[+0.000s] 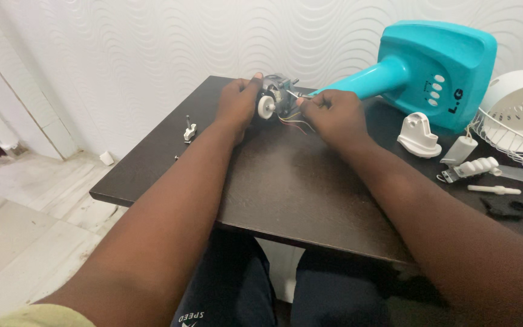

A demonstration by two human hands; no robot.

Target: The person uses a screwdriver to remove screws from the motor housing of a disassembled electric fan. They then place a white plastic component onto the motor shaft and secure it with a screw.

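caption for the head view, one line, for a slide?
Left hand steadies a small fan motor on a dark table while the right hand pinches its wires, teal fan base alongside.

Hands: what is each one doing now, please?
Left hand: closed on the motor.
Right hand: pinching the wires beside the motor.
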